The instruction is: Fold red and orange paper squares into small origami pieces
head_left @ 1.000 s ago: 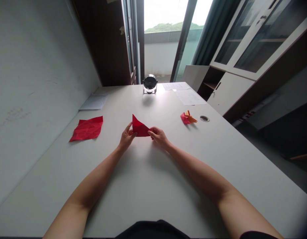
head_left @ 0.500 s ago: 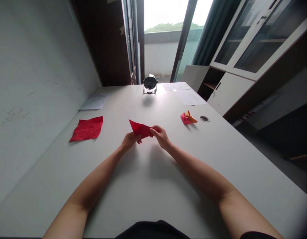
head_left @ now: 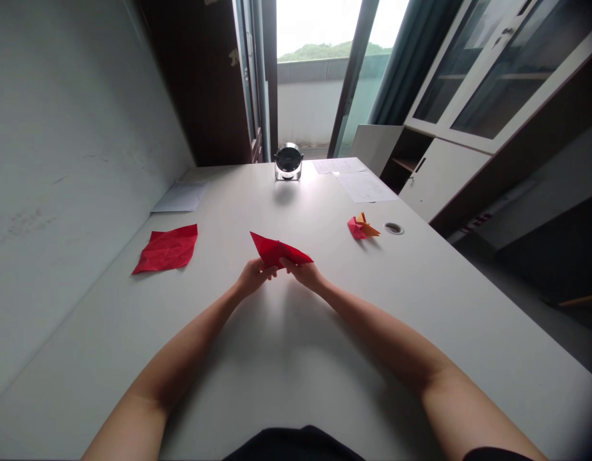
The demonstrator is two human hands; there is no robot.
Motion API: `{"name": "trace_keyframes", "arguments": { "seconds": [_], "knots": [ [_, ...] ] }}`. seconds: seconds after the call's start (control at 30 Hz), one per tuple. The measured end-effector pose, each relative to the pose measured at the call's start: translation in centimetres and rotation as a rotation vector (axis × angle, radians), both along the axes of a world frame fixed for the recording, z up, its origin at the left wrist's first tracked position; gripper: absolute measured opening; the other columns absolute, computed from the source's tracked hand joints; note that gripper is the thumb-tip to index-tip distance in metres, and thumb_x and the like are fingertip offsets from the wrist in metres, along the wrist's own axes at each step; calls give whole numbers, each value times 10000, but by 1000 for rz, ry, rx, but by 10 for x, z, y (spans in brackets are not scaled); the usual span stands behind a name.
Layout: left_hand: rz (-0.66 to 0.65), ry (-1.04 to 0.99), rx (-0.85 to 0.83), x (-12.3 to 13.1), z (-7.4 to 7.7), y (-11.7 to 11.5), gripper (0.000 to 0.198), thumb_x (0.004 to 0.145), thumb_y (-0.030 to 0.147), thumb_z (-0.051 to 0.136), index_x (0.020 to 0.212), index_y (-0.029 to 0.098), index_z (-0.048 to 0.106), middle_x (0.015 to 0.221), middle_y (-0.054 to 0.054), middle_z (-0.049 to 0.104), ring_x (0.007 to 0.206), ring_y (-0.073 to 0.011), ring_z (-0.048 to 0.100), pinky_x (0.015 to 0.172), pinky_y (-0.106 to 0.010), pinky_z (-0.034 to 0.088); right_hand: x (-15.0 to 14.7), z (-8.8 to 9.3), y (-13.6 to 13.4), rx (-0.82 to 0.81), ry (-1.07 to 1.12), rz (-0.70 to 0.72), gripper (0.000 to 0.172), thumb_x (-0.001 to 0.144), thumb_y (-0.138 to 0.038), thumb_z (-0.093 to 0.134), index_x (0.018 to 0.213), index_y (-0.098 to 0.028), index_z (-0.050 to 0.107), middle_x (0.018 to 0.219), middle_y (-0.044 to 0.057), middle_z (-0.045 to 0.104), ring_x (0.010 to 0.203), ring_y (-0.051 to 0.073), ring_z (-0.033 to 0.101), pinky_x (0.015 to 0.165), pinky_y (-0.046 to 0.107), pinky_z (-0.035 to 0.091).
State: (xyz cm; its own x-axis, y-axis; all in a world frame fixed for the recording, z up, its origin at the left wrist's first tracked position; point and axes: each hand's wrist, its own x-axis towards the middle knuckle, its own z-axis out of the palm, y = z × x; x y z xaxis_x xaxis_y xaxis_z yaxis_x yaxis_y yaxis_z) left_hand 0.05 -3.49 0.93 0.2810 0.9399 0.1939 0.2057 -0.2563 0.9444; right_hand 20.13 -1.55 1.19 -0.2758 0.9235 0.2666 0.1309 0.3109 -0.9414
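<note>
While hands [head_left: 252, 276] [head_left: 306, 274] hold red paper [head_left: 275, 249], creased sheet [head_left: 166, 250] lies left, origami [head_left: 361, 227] right.

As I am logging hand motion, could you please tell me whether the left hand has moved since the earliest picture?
Yes: judged against the round table hole, the left hand has shifted slightly right and toward the person.

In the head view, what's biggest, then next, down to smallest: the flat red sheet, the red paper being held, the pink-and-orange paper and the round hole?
1. Red sheet
2. Held paper, going by the part that shows
3. Pink-and-orange paper
4. Round hole
</note>
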Motion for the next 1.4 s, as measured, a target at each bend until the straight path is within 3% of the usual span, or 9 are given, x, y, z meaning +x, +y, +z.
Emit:
{"name": "trace_keyframes", "arguments": {
  "seconds": [0.3, 0.5, 0.73, 0.9, 1.17, 1.4],
  "knots": [
    [8, 6, -13, -3, -1, 3, 242, 850, 388, 672, 778, 158, 697, 677, -27, 668, 567, -130, 571, 557, -261, 458, 5, 10, -3, 83, -62, -102, 544, 958, -596, 466, 589, -199, 512, 522, -13, 491, 509, 122, 453, 528, 268, 355],
    [45, -71, -54, -8, -1, 7, 264, 844, 401, 688, 835, 138, 683, 692, -27, 657, 603, -123, 568, 589, -254, 464, 10, 15, 1, 139, -9, -194, 588, 977, -642, 390, 594, -203, 467, 537, -15, 471, 517, 119, 421, 530, 263, 334],
    [112, -176, -69, -10, -4, 10, 289, 831, 411, 714, 926, 138, 708, 762, -50, 695, 654, -143, 610, 639, -279, 502, 13, 11, 4, 161, 15, -165, 546, 952, -619, 474, 610, -196, 511, 549, -10, 504, 518, 117, 451, 528, 260, 360],
    [95, -205, -73, -7, 0, 7, 311, 814, 425, 738, 914, 131, 721, 788, -68, 719, 679, -157, 632, 672, -299, 528, 7, 6, 5, 265, -76, -96, 485, 946, -563, 513, 673, -174, 611, 594, 8, 567, 536, 125, 485, 526, 265, 375],
    [58, -172, -131, -6, -1, 8, 314, 796, 406, 761, 940, 127, 744, 803, -85, 743, 693, -174, 657, 690, -319, 542, 6, 4, 2, 343, -143, -58, 448, 959, -457, 524, 617, -174, 583, 585, 15, 582, 528, 127, 486, 522, 276, 377],
    [24, -84, -101, -6, -5, 8, 295, 799, 425, 745, 834, 133, 756, 781, -97, 744, 689, -189, 658, 693, -337, 538, 8, 4, 1, 334, -183, -128, 492, 991, -459, 455, 588, -195, 551, 511, -10, 513, 494, 121, 460, 526, 272, 376]
  ]
}}
